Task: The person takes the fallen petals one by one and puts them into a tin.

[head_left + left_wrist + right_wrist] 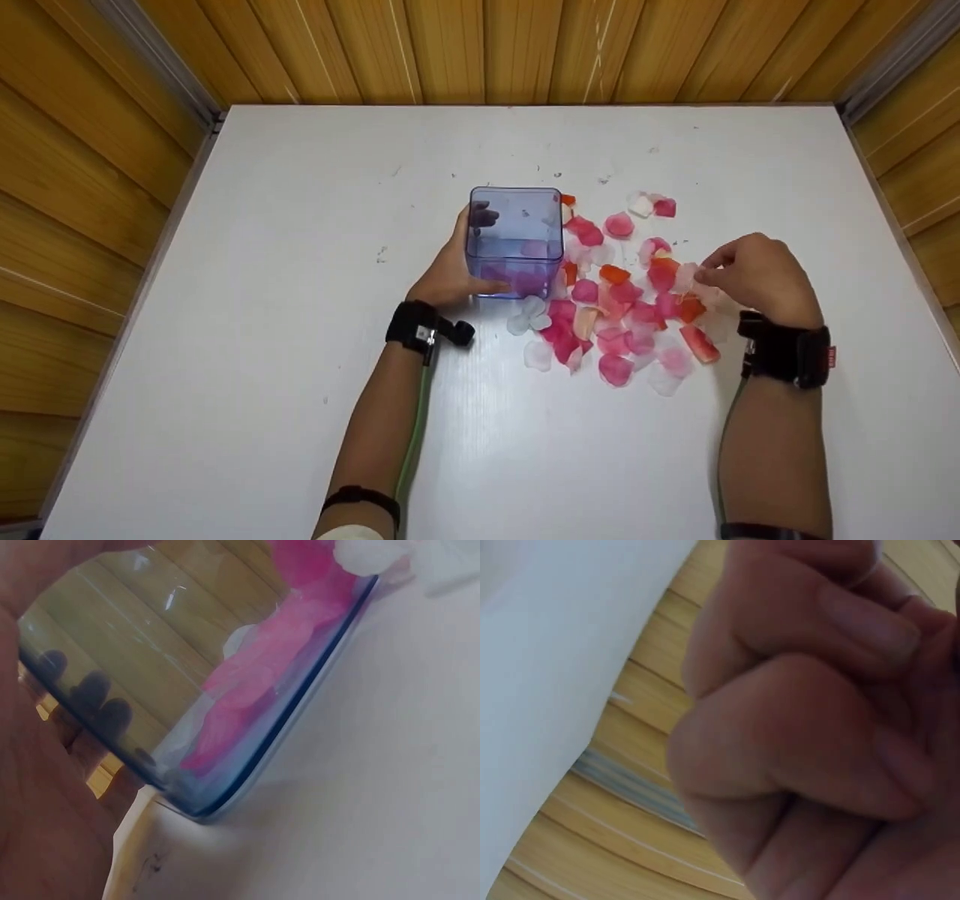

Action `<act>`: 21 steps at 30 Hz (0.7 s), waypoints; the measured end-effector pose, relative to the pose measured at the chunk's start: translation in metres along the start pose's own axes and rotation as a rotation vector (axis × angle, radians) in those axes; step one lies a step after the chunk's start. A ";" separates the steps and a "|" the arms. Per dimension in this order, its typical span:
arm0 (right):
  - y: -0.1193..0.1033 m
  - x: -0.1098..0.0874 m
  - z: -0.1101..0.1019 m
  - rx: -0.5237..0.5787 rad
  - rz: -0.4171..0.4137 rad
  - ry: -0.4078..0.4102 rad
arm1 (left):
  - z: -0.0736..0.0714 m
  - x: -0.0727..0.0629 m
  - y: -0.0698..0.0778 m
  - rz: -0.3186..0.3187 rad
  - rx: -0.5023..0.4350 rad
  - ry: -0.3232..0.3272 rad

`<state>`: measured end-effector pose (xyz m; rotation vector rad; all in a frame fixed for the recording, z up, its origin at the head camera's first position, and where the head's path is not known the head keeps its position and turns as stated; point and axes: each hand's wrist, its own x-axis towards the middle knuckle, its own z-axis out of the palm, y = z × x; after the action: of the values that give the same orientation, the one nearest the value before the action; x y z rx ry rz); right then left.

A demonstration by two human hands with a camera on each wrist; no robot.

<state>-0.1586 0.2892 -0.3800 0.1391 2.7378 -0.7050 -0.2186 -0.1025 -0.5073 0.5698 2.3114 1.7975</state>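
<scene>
In the head view, a clear bluish plastic box (515, 255) stands on the white table with a few pink petals inside. My left hand (450, 274) grips it from the left, thumb across the front and fingers round the far side. The left wrist view shows pink petals (247, 686) lying along the box's bottom, seen through its wall. To the right, my right hand (761, 277) pinches a pale pink petal (686, 277) between thumb and fingertips, over the right edge of the scattered petals. In the right wrist view the curled fingers (780, 727) hide the fingertips' grip.
Loose petals (615, 341) in pink, red, orange and white spread over the table (262, 337) right of the box. Some white petals (530, 315) lie just in front of it. Wood-patterned panels (517, 52) border the table at the back and sides.
</scene>
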 end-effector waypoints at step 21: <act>-0.099 0.009 0.067 0.545 -0.578 0.845 | 0.000 0.001 -0.002 0.023 -0.011 -0.007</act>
<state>-0.1655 0.1702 -0.3931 -0.3323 3.2824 -1.9216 -0.2197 -0.1021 -0.5089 0.6023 2.2978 1.8144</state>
